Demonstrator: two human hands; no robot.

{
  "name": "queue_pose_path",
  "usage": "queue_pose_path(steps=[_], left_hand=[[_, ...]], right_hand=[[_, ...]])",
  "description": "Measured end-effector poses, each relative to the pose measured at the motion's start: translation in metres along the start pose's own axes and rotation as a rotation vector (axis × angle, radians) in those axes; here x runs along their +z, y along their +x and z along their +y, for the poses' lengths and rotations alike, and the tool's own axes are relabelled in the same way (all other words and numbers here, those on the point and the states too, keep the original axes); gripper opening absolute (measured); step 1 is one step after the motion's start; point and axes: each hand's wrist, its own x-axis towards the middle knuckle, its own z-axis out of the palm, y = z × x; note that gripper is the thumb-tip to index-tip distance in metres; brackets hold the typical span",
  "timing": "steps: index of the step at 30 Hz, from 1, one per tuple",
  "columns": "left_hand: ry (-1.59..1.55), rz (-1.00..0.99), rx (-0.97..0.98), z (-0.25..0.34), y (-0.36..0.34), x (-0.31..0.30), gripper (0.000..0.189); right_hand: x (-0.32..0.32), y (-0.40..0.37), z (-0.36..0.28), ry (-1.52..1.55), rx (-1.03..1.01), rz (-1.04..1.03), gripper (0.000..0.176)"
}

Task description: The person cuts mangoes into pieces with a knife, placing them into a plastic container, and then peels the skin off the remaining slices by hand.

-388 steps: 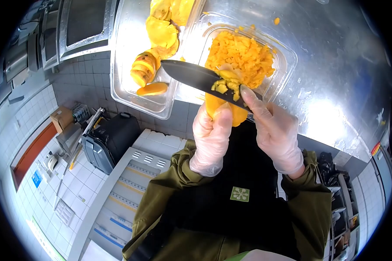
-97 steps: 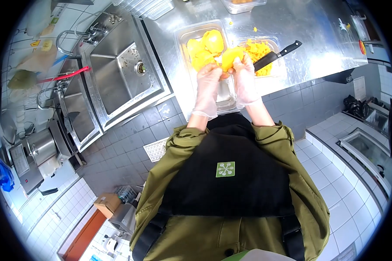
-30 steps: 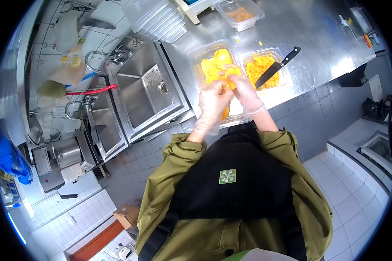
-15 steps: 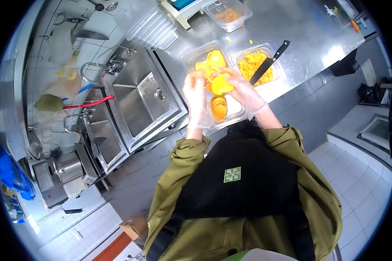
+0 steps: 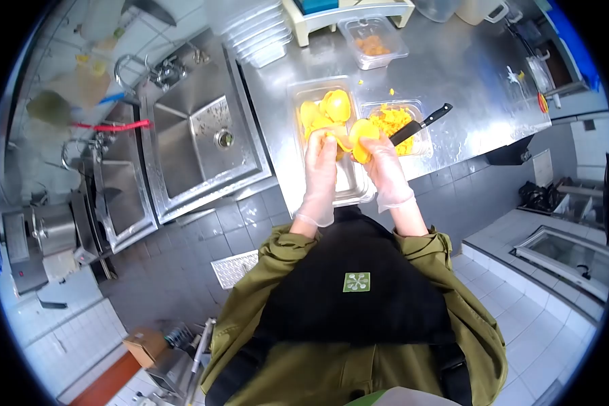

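Both my hands wear clear plastic gloves over a clear plastic tub (image 5: 354, 196) that holds several yellow mango pieces (image 5: 336, 105). My right hand (image 5: 387, 174) is closed around a smooth yellow mango piece (image 5: 363, 137). Pinched in the fingers of my left hand (image 5: 321, 172) is a thin orange strip, apparently mango peel (image 5: 338, 138), which reaches toward that piece. Just right of my right hand, a second tub (image 5: 427, 144) contains diced mango (image 5: 390, 122). A black-handled knife (image 5: 437, 116) lies across it.
A steel sink (image 5: 189, 145) adjoins the counter on the left. Stacked clear containers (image 5: 257, 30) and a pale stand (image 5: 309, 28) are at the back. Another tub (image 5: 372, 51) holds orange pieces. Small yellow scraps (image 5: 392, 91) lie on the steel counter (image 5: 467, 78).
My view has shifted. The mango piece in my right hand is turned and nearer the diced mango. My left hand is now lower beside the peel. The orange piece low in the tub no longer shows.
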Motion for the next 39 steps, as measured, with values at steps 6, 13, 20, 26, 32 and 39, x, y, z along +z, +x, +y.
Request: queue_pose_path(steps=[6, 13, 20, 26, 32, 39], left_hand=[[-0.056, 0.051, -0.023, 0.017, 0.005, -0.016, 0.013], [-0.178, 0.154, -0.051, 0.045, 0.003, -0.016, 0.01], [-0.146, 0.18, 0.062, 0.059, 0.033, -0.041, 0.013], [-0.184, 0.008, -0.157, 0.044, 0.07, -0.034, 0.013], [-0.709, -0.003, -0.365, 0.024, 0.094, -0.039, 0.016], [0.806, 0.11, 0.214, -0.033, 0.115, -0.044, 0.025]], right_hand=[[0.006, 0.006, 0.017, -0.134, 0.001, 0.005, 0.033], [0.015, 0.003, 0.013, -0.144, 0.091, -0.082, 0.036], [-0.018, 0.01, -0.007, -0.166, -0.026, -0.053, 0.036], [-0.023, 0.01, -0.011, -0.33, -0.019, -0.062, 0.035], [-0.028, 0.011, -0.004, -0.194, 0.005, -0.013, 0.037], [-0.034, 0.009, -0.007, -0.196, 0.099, -0.074, 0.037]])
